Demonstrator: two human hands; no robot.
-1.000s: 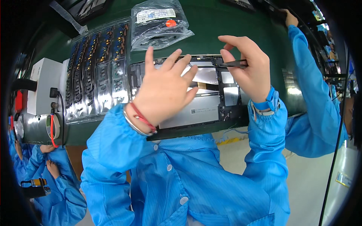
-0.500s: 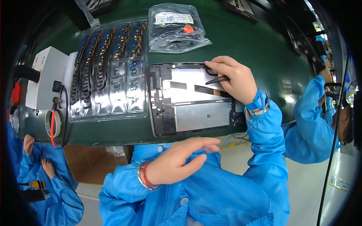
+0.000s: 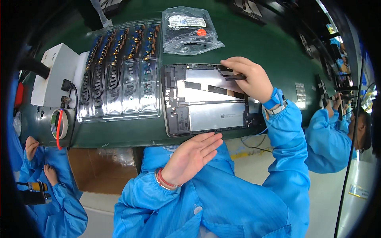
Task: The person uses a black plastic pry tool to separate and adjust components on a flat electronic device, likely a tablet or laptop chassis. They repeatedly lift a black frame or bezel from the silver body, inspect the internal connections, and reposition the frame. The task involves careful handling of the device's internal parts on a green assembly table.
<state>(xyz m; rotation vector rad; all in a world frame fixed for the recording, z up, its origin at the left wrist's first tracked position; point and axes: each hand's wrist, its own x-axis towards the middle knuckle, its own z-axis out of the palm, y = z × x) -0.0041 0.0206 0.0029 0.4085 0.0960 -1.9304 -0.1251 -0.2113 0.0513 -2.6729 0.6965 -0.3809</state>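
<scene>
An opened tablet (image 3: pixel 216 117) lies flat on the green table, its silver inner plates, black parts and flat ribbon strips exposed. My right hand (image 3: pixel 257 81) is over its far right corner, fingers closed round black tweezers (image 3: pixel 235 77). The tweezer tips point left over the tablet; whether they touch anything I cannot tell. At the table's front edge, just below the tablet, my left hand (image 3: pixel 191 156) is open with the palm turned up and the fingers stretched out. Nothing lies in it.
Left of the tablet stands a clear plastic tray (image 3: pixel 131 109) of small circuit boards and cables. A clear bag (image 3: pixel 188 43) lies behind. Further left are a white box (image 3: pixel 55 75) and a tape roll (image 3: pixel 54 123). A cardboard box (image 3: pixel 99 174) sits below the edge. Co-workers flank both sides.
My left hand has risen toward the tablet's near edge and turned its palm up. The tweezers in my right hand have swung to a flatter angle. The whole view has shifted slightly.
</scene>
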